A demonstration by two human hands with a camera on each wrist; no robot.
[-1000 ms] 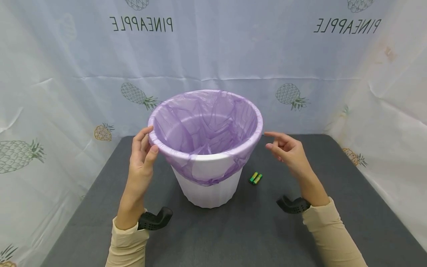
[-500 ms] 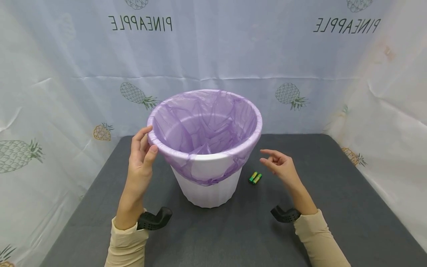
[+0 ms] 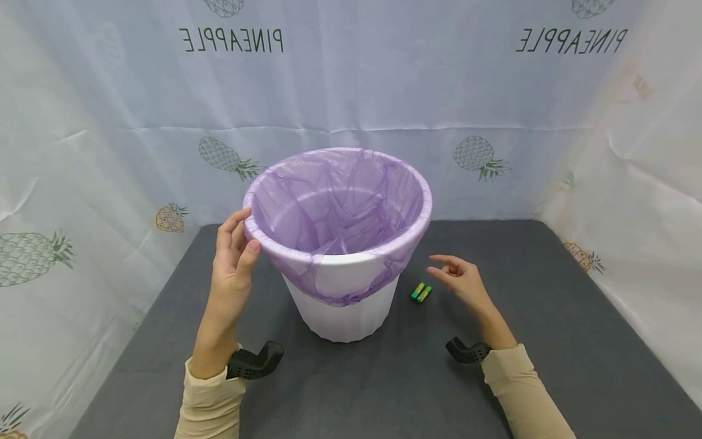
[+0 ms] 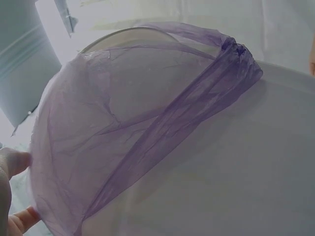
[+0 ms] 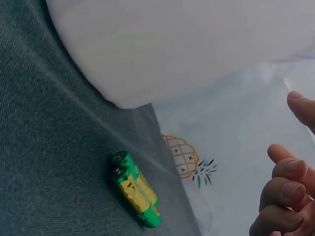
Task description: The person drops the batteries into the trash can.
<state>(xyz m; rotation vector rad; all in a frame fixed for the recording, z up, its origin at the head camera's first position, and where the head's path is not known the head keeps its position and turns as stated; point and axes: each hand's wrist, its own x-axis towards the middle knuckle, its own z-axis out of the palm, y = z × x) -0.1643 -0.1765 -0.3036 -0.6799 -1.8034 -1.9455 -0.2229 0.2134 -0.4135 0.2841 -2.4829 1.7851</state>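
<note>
A white trash bin (image 3: 341, 320) stands upright on the table, lined with a thin purple plastic bag (image 3: 329, 222) folded over its rim. My left hand (image 3: 231, 265) touches the bag-covered rim on the left side, thumb and fingertips spread against the outside. In the left wrist view, two of its fingertips meet the purple bag (image 4: 69, 132). Right of the bin's base, two green and yellow batteries (image 3: 421, 292) lie side by side. My right hand (image 3: 463, 280) hovers just right of them, thumb and index finger apart, holding nothing; its other fingers (image 5: 283, 196) are curled in the right wrist view.
A dark grey tabletop (image 3: 351, 396) spreads under everything. White curtain (image 3: 351, 67) with pineapple prints encloses the back and both sides. A black wrist-worn device (image 3: 255, 361) sits on the left wrist, and a similar black device (image 3: 466, 350) on the right one.
My right hand has come down from beside the bin's rim to near the batteries, shifting slightly left. The left hand, bin and batteries have stayed in place.
</note>
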